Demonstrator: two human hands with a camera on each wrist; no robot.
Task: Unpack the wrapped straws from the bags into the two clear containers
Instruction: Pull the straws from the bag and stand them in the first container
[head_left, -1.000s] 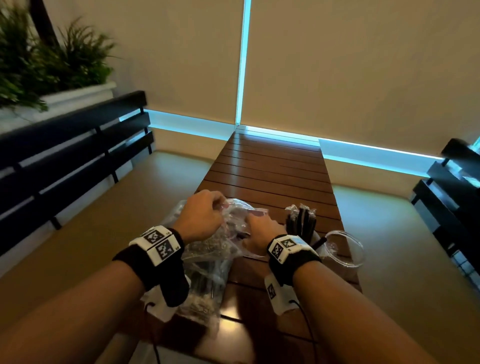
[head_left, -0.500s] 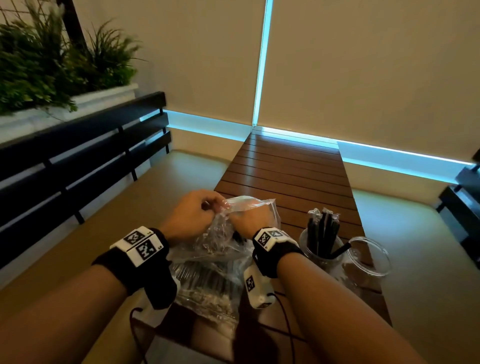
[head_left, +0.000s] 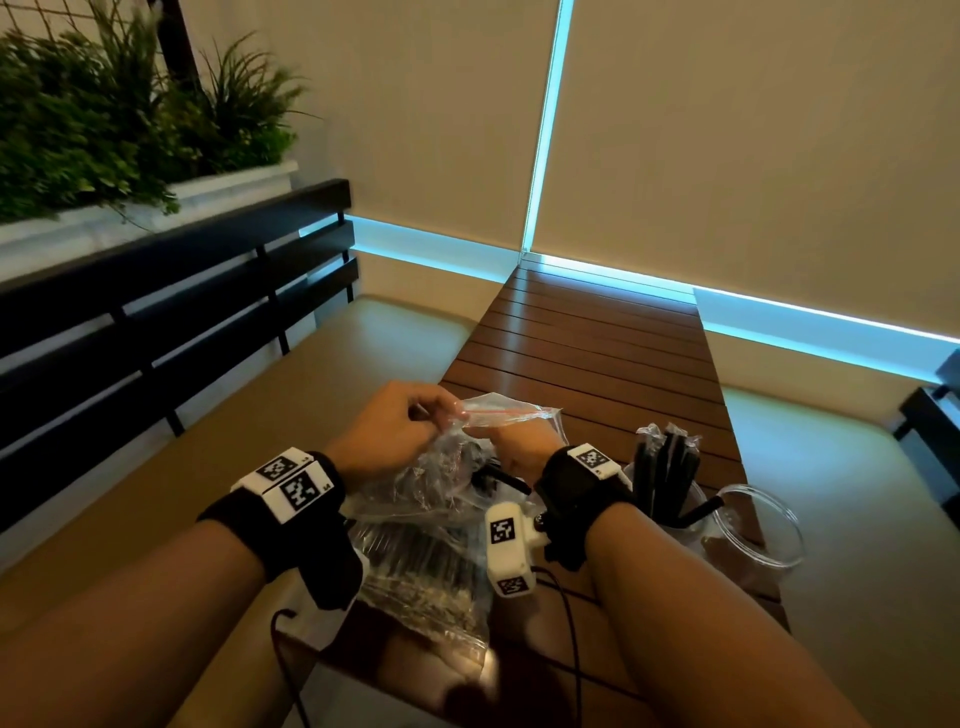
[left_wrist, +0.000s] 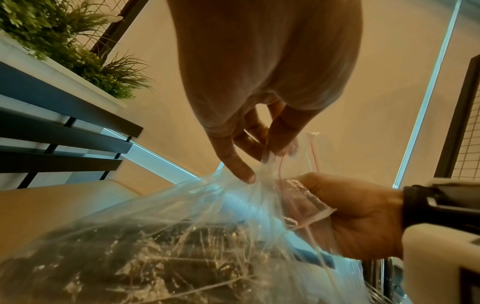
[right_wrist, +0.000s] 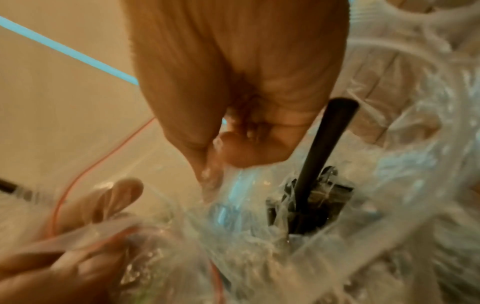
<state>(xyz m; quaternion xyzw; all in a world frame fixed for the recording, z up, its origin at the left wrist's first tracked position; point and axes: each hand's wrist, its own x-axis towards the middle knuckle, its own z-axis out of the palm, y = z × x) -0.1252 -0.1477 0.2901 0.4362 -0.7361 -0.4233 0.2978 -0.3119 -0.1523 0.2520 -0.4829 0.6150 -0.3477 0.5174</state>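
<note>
A clear zip bag (head_left: 511, 414) with a red seal line, holding wrapped black straws, is raised over the near end of the wooden table (head_left: 597, 353). My left hand (head_left: 441, 415) pinches the left side of its mouth (left_wrist: 275, 156). My right hand (head_left: 498, 441) pinches the right side (right_wrist: 221, 164). A black straw (right_wrist: 322, 154) stands up inside the bag. A second filled bag (head_left: 421, 577) lies flat under it. On the right, one clear container (head_left: 667, 483) holds several wrapped black straws. Beside it stands another clear container (head_left: 761, 525) with one black straw leaning on its rim.
The slatted table runs away from me to the window blinds. Padded benches (head_left: 322, 405) flank it on both sides. A dark slatted backrest (head_left: 171, 312) and a planter of green plants (head_left: 130, 130) stand at the left. Cables (head_left: 571, 623) trail from my wrists over the table's near edge.
Both hands keep hold of the upper bag. They have lifted its mouth, and the red-lined zip edge now stretches between them. The head view has swung left.
</note>
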